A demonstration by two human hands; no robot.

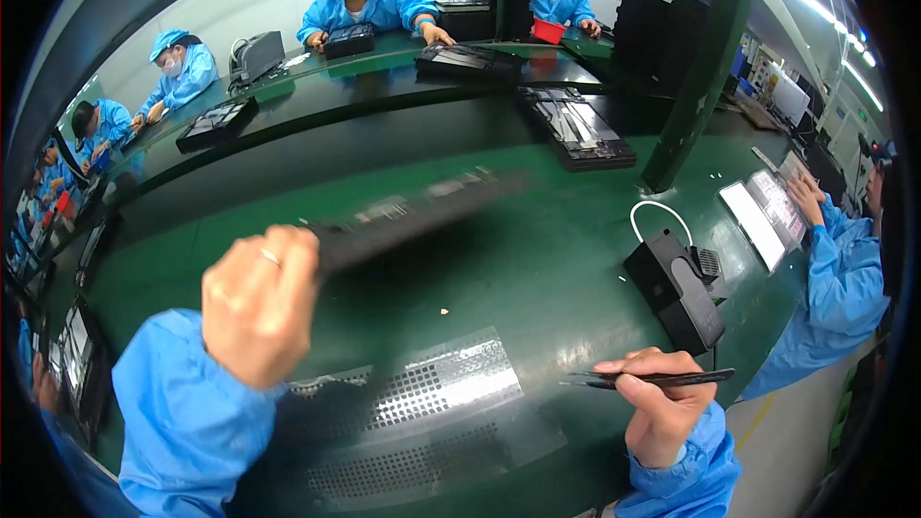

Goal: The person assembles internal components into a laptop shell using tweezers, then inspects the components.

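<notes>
Black tweezers [705,377] sat pinched between the thumb and fingers of the right hand [662,412], tips pointing left; the fingers of the left hand [259,302] were closed on the near end of a black tray [413,225], which was blurred and tilted, its other end reaching up and rightward above the green tabletop [566,249]; what lay in the tray was too smeared to tell; blue sleeves [182,403] covered both forearms; between the hands lay a shiny sheet with rows of small dark squares [422,393], and a second dotted sheet [403,465] nearer the person; beyond the right hand was a black device [672,278] beside a looped white cord [662,203]; farther out, a loaded tray stack [580,129] rested near a green post [705,77]; at far right, a co-worker's hand [806,197] was near a white panel [753,225].
</notes>
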